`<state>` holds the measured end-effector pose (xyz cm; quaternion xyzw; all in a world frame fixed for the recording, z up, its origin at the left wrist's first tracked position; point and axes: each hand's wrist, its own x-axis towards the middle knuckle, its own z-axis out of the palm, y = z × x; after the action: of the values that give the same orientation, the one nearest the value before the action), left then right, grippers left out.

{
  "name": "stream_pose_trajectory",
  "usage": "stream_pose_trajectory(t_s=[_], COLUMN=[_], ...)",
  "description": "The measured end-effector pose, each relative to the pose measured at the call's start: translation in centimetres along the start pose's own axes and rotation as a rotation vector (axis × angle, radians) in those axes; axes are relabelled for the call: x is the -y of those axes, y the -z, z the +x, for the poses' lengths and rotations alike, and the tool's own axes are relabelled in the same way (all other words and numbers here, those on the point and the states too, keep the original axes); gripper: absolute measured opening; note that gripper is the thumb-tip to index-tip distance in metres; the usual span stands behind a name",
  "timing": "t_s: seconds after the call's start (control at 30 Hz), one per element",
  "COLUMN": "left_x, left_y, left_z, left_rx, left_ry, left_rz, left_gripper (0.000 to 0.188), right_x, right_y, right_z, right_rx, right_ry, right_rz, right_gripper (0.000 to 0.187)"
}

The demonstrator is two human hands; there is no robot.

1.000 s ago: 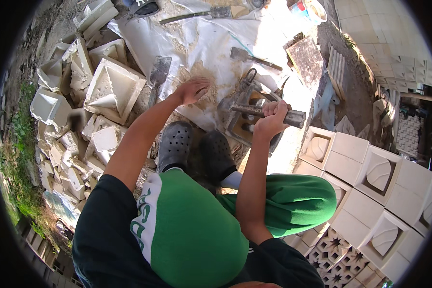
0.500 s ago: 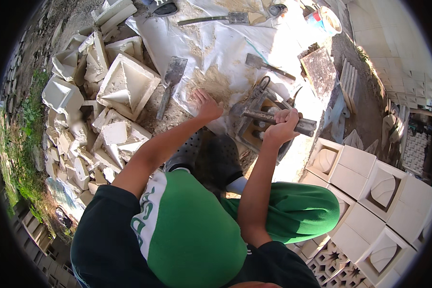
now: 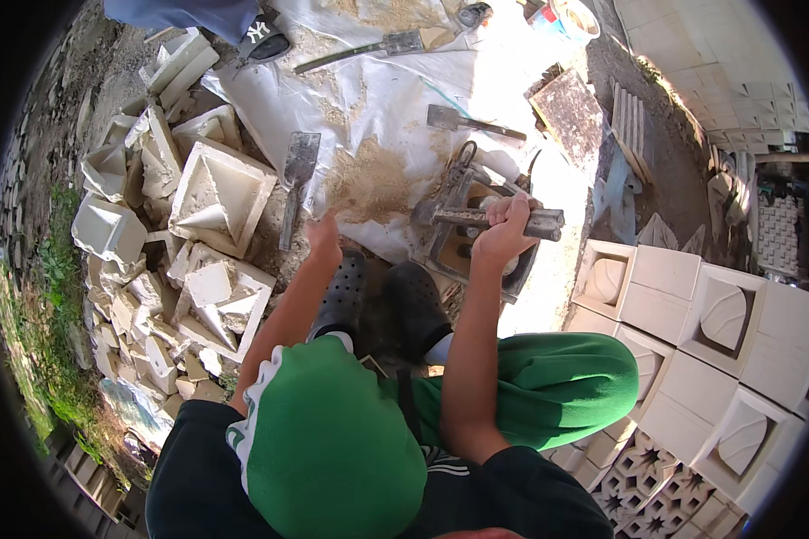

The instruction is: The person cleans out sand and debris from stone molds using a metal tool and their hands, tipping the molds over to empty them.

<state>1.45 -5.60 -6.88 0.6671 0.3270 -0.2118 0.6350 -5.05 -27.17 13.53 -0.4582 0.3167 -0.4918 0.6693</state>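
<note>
My right hand [image 3: 507,226] is closed around a dark, grimy bar [image 3: 548,225], which lies across a dark metal mould box [image 3: 476,256] in front of my right foot. Parts of the box's inside show beneath the bar. My left hand [image 3: 323,237] is in the air in front of my left foot, thumb apart from the fingers, with nothing visible in it. Close to it lies a flat scraper [image 3: 301,162] with a long handle. Ahead of both hands, a heap of sandy powder [image 3: 368,184] rests on a white sheet [image 3: 270,108].
Broken pale cast blocks [image 3: 222,198] are piled at left. Patterned blocks [image 3: 724,314] stand stacked at right. Another scraper [image 3: 472,121], a long-handled tool [image 3: 368,49] and a bucket [image 3: 577,20] lie farther off. A person's cap [image 3: 265,40] shows at the top.
My left hand has drawn back and left from over the powder heap. My right hand keeps its hold on the bar. The cap at the top shows more fully, with a blue garment beside it.
</note>
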Motion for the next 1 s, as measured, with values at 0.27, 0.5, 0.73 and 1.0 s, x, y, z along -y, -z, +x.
stream_pose_trajectory(t_s=[0.27,0.5,0.73,1.0], left_x=[-0.6,-0.6,-3.8,-2.7], left_y=[-1.3,-2.3,-3.2,-3.0], left_z=[4.0,5.4,1.7,4.4], left_rx=[0.096,0.233,0.453,0.580], left_ry=[0.299,0.383,0.381,0.478], left_rz=[-0.368,-0.688,-0.740,-0.770], left_gripper=[0.032,0.033,0.041,0.037], right_x=[0.2,0.9,0.1,0.4], right_y=[0.5,-0.3,1.0,0.1], right_z=[-0.2,-0.8,-0.3,-0.5], right_rx=[0.063,0.004,0.013,0.053], right_ry=[-0.001,-0.023,-0.025,0.054], right_rz=[-0.041,-0.039,-0.099,-0.083], right_gripper=[0.018,0.021,0.026,0.029])
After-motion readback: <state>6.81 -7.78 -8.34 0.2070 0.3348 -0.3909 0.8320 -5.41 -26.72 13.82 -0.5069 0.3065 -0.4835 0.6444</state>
